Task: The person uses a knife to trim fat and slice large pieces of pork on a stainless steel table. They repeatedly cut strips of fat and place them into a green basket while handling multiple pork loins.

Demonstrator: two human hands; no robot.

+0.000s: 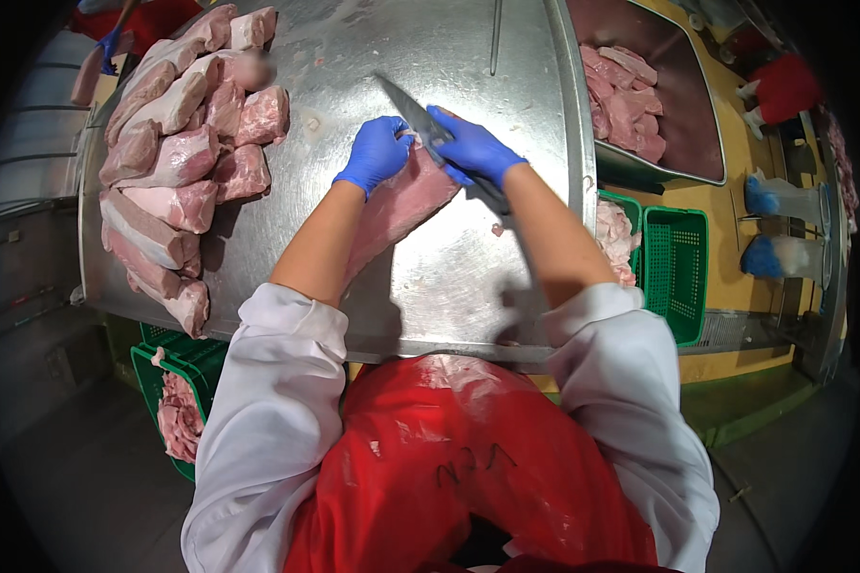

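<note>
A long piece of pale pink raw meat lies on the steel table, partly hidden under my left forearm. My left hand, in a blue glove, is closed at its far end, fingers pinching the edge. My right hand, also gloved in blue, grips a knife. The blade slants toward the far left, its tip beyond my left hand. Its dark handle shows below my right palm. The lower part of the blade is right beside the meat's far end; whether it touches is hard to see.
Several raw meat chunks are heaped on the table's left side. To the right stand a steel bin of cut meat and green crates. A green crate with trimmings is below the left edge. Other people work at the far corners.
</note>
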